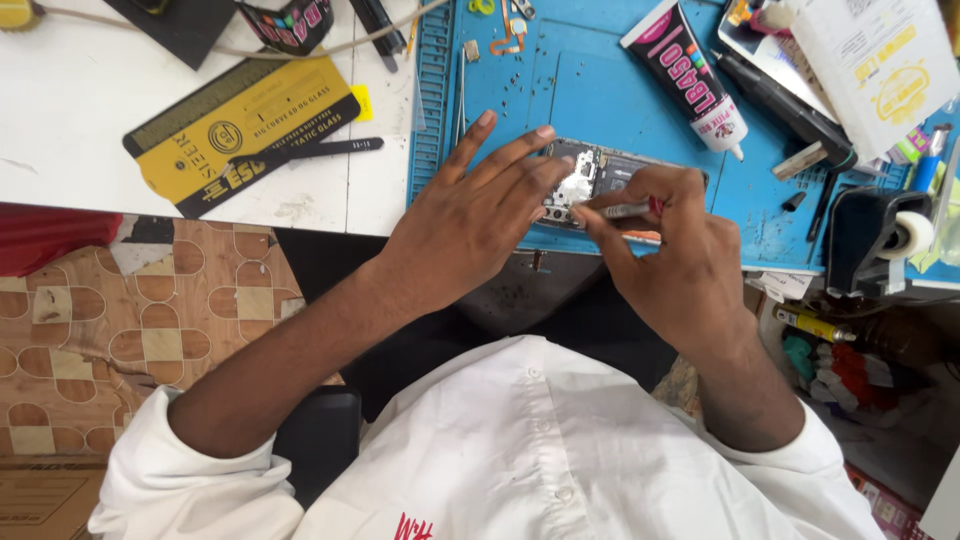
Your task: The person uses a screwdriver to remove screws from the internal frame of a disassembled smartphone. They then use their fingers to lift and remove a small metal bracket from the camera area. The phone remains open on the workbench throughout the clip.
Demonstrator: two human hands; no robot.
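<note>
Left hand (478,215) spread flat, steadying opened phone (600,180); right hand (672,250) pinching slim tool (628,210) — on blue mat (560,80). Black glue tube (690,75) above; yellow-black flat package (240,130) leftward.

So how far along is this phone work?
The phone already lies opened on the blue mat, its insides bare and loose screws scattered nearby. The left hand steadies it while the right hand works a small tool inside. It is not closed up yet.
</note>
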